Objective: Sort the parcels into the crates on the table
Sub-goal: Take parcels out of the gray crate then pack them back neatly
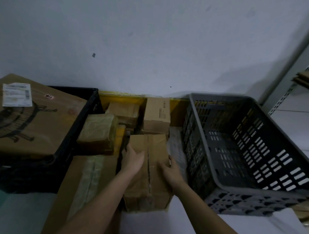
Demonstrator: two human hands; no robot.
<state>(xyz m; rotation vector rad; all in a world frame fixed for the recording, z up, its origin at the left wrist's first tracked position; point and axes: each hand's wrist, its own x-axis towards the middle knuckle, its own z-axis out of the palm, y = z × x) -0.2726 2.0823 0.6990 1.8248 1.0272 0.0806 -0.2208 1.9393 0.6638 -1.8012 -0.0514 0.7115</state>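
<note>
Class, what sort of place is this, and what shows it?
Probably a parcel storeroom: taped cardboard parcels piled between a black crate and a grey crate, with metal shelving beside them.

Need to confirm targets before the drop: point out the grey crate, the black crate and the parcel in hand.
grey crate (226,98), head view, far rim.
black crate (91,104), head view, right rim.
parcel in hand (153,169), head view, taped top face.

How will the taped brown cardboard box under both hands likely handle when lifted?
The taped brown cardboard box probably stays stiff: its faces look flat. Left hand and right hand both hold it, hinting at bulk or weight. Its glossy tape may be slippery.
</note>
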